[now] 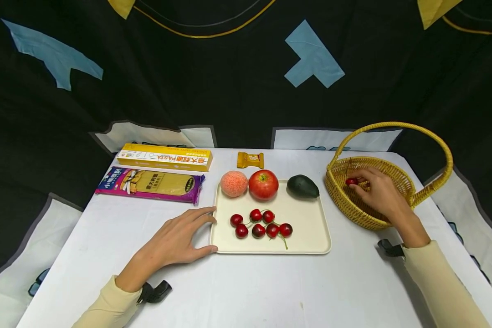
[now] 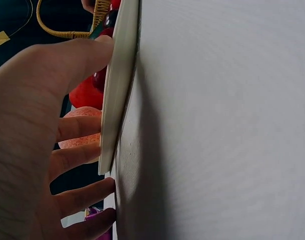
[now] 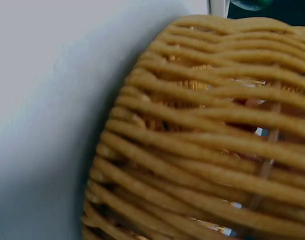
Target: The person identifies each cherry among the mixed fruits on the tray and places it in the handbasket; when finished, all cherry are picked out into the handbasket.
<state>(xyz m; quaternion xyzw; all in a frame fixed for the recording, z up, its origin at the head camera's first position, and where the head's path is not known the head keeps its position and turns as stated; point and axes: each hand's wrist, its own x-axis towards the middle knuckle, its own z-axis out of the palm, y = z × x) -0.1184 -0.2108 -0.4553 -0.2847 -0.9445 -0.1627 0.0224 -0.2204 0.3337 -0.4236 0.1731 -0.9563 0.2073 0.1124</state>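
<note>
Inside the yellow wicker basket (image 1: 344, 207), my right hand (image 1: 377, 191) pinches a red cherry (image 1: 351, 181) between thumb and fingers. The right wrist view is mostly filled by the basket's woven side (image 3: 192, 145), which hides most of that hand. My left hand (image 1: 176, 239) lies at the left edge of the cream tray (image 1: 311, 237), fingers spread and loosely bent, with thumb and fingertips at the rim. On the tray, several dark red cherries (image 1: 258, 231) with green stems lie in front of a pink rough-skinned fruit (image 1: 234, 183), a red apple (image 1: 263, 184) and a dark green avocado (image 1: 302, 187).
Left of the tray lie a purple pasta packet (image 1: 151, 183) and, behind it, a yellow pasta box (image 1: 164, 157). A small golden wrapped snack (image 1: 250, 160) sits behind the tray. The basket's tall handle (image 1: 444, 155) arches up at the right of the white table (image 1: 270, 291).
</note>
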